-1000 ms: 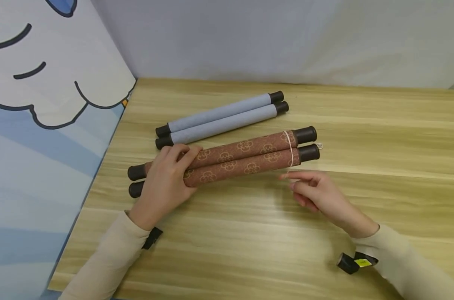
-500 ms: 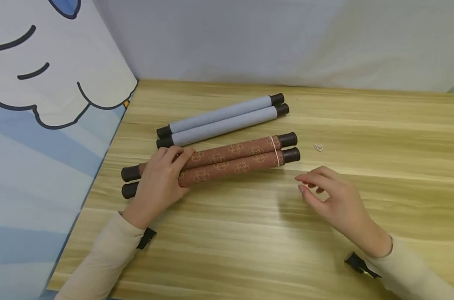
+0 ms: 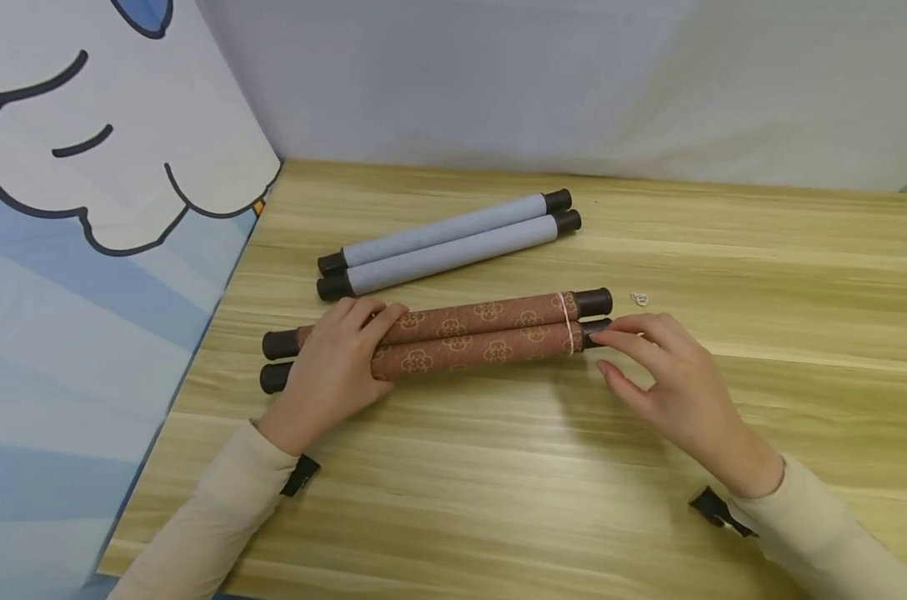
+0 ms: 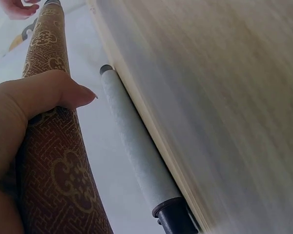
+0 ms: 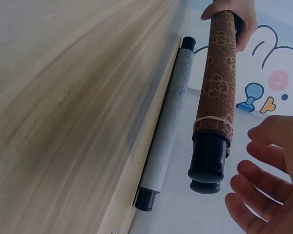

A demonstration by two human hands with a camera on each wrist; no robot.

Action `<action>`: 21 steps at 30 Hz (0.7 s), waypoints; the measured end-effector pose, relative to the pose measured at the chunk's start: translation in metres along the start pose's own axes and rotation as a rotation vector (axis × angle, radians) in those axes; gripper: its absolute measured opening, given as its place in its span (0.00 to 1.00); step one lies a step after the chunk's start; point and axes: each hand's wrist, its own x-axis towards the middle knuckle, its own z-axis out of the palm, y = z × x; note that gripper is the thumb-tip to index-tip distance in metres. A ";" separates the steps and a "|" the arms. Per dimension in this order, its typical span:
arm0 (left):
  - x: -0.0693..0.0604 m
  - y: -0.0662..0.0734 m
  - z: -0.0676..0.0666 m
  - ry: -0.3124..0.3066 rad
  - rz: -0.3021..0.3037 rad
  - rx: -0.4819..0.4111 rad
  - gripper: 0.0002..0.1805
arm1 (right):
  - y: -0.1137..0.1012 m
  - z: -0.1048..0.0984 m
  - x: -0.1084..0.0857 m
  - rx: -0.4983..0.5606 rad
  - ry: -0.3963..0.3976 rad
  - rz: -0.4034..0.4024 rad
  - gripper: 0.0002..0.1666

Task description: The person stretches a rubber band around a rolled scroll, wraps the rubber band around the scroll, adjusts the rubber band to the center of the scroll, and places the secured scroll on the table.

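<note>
My left hand (image 3: 329, 371) grips a brown-red hanging scroll (image 3: 483, 337) near its left end, lifted off the table. The scroll is rolled from both sides into two parallel rolls, with gold flower patterns and black end knobs. In the left wrist view my thumb lies across the patterned roll (image 4: 73, 180). A thin white rubber band (image 3: 568, 323) circles both rolls near the right end. My right hand (image 3: 678, 383) is beside the right knobs, fingers loosely bent and thumb apart. The right wrist view shows its fingers (image 5: 261, 183) beside the black knob (image 5: 207, 158), holding nothing.
Behind lies a second scroll (image 3: 453, 242), pale blue-grey, also in two rolls with black knobs. A small white loop (image 3: 639, 298), perhaps another rubber band, lies right of the brown scroll. The wooden table (image 3: 761, 275) meets a pale wall at the back.
My right hand has let go of the rubber band, drawn back, then moved up to the scroll's right knobs. The scroll shifted left, then partly back right.
</note>
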 end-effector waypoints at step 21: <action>0.003 -0.002 -0.005 -0.012 0.008 -0.043 0.48 | 0.012 -0.008 0.009 -0.104 -0.076 -0.073 0.32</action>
